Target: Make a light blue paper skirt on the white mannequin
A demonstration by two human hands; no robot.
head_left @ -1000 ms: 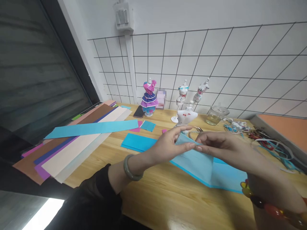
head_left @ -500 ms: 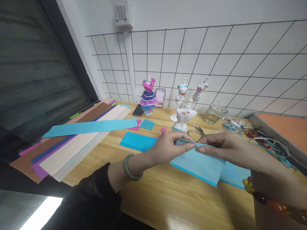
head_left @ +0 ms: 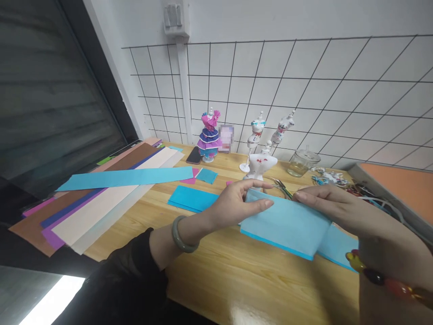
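In the head view, the left hand (head_left: 237, 205) pinched one end of the light-blue folded paper (head_left: 284, 223), thumb in front; the right hand (head_left: 331, 205) gripped its top edge farther along, probably to keep the layers even. The paper spanned both hands above the tabletop (head_left: 216, 280). Beyond the right hand, a glass jar (head_left: 297, 168) held what looked like yellowish liquid.
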